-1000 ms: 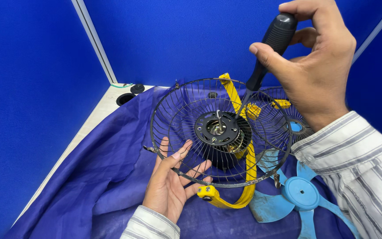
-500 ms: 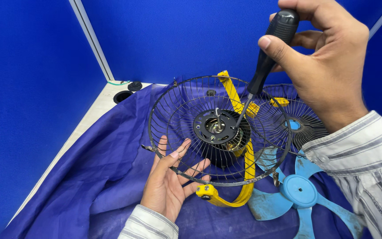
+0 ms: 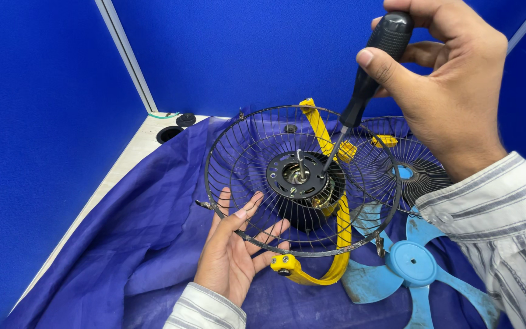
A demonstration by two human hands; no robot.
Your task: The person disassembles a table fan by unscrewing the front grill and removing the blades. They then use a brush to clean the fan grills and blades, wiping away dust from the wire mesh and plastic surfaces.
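Over blue cloth, my left hand (image 3: 231, 259) cradles the wire fan guard (image 3: 302, 180), fingers spread; my right hand (image 3: 442, 91) grips a screwdriver (image 3: 369, 73), tip at the motor plate (image 3: 298, 175), ready for turning

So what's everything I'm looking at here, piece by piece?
rear fan guard: one, black wire, centre, tilted up off the cloth
motor hub: one, black with a metal shaft, middle of the rear fan guard
yellow bracket: one, curves under and behind the rear fan guard
front fan guard: one, black wire with a blue centre, lying at right
fan blade: one, light blue, lower right on the cloth
cloth: one, purple-blue, covering the table
table: one, pale, bare strip at left
partition walls: blue, behind and at both sides
screwdriver: one, black handle, tip at the motor hub
left hand: supports the rear fan guard's lower rim
right hand: grips the screwdriver
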